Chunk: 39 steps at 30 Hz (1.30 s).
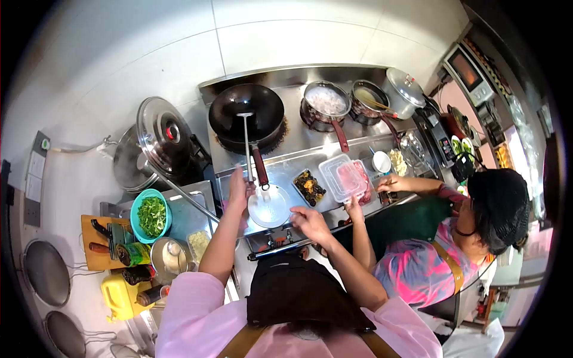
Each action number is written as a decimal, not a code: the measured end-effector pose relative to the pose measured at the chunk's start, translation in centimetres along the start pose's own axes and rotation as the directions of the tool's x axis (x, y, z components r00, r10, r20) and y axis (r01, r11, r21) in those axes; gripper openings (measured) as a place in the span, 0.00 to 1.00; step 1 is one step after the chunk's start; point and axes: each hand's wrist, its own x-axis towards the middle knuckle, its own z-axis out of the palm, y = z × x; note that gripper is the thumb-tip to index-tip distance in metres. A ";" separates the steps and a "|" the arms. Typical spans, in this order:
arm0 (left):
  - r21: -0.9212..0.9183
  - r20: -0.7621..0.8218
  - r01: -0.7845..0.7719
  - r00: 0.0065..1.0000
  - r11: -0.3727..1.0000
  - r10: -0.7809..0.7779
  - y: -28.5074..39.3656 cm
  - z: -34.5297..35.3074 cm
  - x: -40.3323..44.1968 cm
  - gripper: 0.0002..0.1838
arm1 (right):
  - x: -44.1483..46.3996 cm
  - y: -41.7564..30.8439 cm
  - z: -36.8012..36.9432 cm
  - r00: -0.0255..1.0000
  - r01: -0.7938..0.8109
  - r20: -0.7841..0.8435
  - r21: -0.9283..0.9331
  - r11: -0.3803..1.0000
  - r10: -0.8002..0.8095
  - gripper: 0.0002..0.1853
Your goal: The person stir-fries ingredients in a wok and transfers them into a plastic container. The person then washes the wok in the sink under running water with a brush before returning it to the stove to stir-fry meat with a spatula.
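A white plate [269,206] lies on the steel counter in front of the wok [246,113]. My left hand [240,190] is at the plate's left edge, near the lower end of the ladle's handle [247,143]; whether it grips anything is unclear. At the plate's right edge is my right hand [309,222], its fingers partly curled and apart, with nothing visible in them. The ladle rests in the black wok, beside the wok's dark red handle [260,167]. Right of the plate sits a container of dark food with orange bits [309,188].
A co-worker [418,250] at the right holds a clear lid [342,179] over pink meat. Behind are two pans [327,100] [369,98] and a lidded pot [404,92]. Left are a bowl of greens [151,215], a large pot [132,160] and a yellow jug [122,295].
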 end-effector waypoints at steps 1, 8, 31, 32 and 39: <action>0.043 0.159 0.039 0.986 0.998 -0.046 1.7 0.5 0.5 0.23 | 1.5 -1.1 0.5 0.998 0.066 -0.023 -0.022 0.998 -0.067 0.18; 0.523 0.073 -0.322 0.939 0.789 0.335 1.4 2.9 -3.9 0.13 | 12.1 -6.6 2.4 0.996 0.002 0.079 0.422 0.907 -0.039 0.18; 0.639 0.297 -0.221 0.954 0.737 0.028 -6.9 -4.4 -13.1 0.27 | 18.2 -7.1 -23.4 0.976 -0.211 -0.175 -0.611 0.763 0.130 0.09; 0.708 0.275 -0.200 0.961 0.677 -0.003 -7.4 -4.8 -13.0 0.28 | 20.0 -6.2 -23.4 0.977 -0.184 -0.205 -0.657 0.731 0.062 0.08; 0.703 0.245 -0.143 0.968 0.696 -0.048 -7.4 -5.0 -15.7 0.28 | 21.4 -4.8 -24.6 0.955 -0.141 -0.297 -0.509 0.849 -0.020 0.11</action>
